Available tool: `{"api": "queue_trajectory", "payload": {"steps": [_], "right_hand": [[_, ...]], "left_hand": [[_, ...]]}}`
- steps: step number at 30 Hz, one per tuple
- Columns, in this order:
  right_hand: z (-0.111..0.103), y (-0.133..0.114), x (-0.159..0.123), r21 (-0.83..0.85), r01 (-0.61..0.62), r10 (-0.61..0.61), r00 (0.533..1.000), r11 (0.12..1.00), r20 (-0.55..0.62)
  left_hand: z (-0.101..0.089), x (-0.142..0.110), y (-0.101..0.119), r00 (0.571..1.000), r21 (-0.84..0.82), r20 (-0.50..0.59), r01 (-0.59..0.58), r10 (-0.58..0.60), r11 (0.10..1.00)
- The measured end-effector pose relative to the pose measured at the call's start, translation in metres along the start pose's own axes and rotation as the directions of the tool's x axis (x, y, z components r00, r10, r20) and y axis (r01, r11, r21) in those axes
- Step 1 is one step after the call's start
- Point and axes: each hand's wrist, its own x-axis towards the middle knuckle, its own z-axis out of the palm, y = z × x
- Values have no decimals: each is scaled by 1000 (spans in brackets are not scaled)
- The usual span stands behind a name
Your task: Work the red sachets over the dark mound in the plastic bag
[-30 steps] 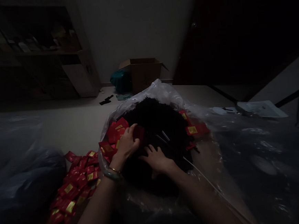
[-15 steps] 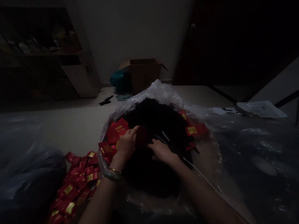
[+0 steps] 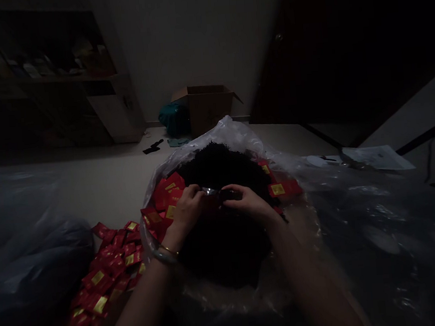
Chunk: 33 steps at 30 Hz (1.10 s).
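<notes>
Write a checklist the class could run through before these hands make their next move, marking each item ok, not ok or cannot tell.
1. Left hand has the small dark red packet in its fingers: ok.
2. Packet's mouth is fully open: cannot tell; a shiny silvery edge shows, but it is too dark.
3. Right hand has material between its fingers: cannot tell.
4. Heap of loose black material lies beneath both hands: ok.
5. Clear plastic bag is spread open around the heap: ok.
6. All the red packets with gold labels are outside the bag: not ok; several lie inside.
</notes>
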Motion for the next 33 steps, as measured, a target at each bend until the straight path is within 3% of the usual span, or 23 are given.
{"api": "queue_trajectory", "payload": {"steps": [4, 10, 17, 26, 33], "right_hand": [[3, -11, -5, 23, 83, -80, 990, 996, -113], [10, -10, 0, -83, 239, -253, 934, 967, -253], [12, 3, 10, -264, 288, -343, 920, 921, -191], [8, 6, 10, -391, 277, -360, 920, 878, -155], [6, 5, 9, -532, 338, -464, 878, 776, -119]], "left_hand": [[-2, 0, 5, 989, 14, -5, -146, 146, 989], [-7, 0, 14, 980, -44, 56, -191, 193, 981], [-10, -1, 17, 978, -237, 88, -165, 190, 957], [-3, 0, 14, 997, -428, 12, -62, 74, 902], [-1, 0, 17, 1000, -487, 14, -2, 11, 873]]}}
